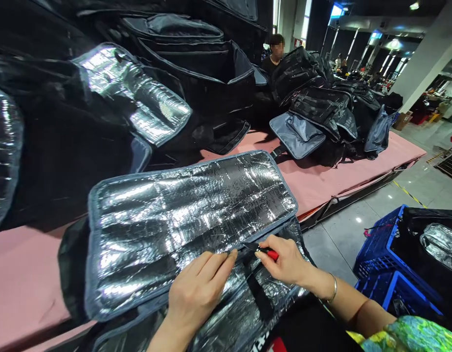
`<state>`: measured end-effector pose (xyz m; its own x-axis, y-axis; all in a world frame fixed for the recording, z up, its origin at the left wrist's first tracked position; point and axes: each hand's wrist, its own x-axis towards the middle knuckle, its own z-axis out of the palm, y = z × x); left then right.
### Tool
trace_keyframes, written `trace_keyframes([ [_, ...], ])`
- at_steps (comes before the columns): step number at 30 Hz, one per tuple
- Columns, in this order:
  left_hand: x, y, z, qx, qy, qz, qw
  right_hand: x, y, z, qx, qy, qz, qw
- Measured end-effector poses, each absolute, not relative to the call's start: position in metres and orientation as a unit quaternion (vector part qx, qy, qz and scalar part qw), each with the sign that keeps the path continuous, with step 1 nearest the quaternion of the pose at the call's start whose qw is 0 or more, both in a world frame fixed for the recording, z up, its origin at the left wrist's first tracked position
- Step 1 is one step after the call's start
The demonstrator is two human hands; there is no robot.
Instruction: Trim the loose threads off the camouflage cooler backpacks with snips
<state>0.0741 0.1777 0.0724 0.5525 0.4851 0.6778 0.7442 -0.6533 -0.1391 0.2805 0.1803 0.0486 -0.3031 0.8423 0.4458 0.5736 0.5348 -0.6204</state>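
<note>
Gripped in my right hand, the small cutter points toward the silver flap; my left hand, its pinch unclear, apparently steadies the edge.

- No words, brand or number can be read from where I stand.
- Black cloth at the bottom edge: white marks like bits of lettering, slanted and cut off, too partial to make out.
- Beside them, on the same cloth, a red patch, also cut off; I can't pick out any writing on it.
- Small red-and-black tool: a few tiny white specks, too small to tell whether they are print.
- Floor: a strip of yellow-and-black striped tape, with no lettering that I can see.
</note>
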Motion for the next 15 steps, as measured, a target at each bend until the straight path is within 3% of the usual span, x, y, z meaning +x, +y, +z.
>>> trace_keyframes([
  [7, 0.073, 0.179, 0.075, -0.855, -0.341, -0.314, 0.233, 0.299, 0.19, 0.059, -0.464, -0.77, 0.225, 0.375],
  [12, 0.071, 0.178, 0.075, -0.847, -0.355, -0.309, 0.248, 0.336, 0.212, 0.069, -0.532, -0.629, 0.254, 0.507],
  [15, 0.071, 0.178, 0.078, -0.848, -0.357, -0.301, 0.252, 0.357, 0.23, 0.066, -0.572, -0.556, 0.262, 0.542],
])
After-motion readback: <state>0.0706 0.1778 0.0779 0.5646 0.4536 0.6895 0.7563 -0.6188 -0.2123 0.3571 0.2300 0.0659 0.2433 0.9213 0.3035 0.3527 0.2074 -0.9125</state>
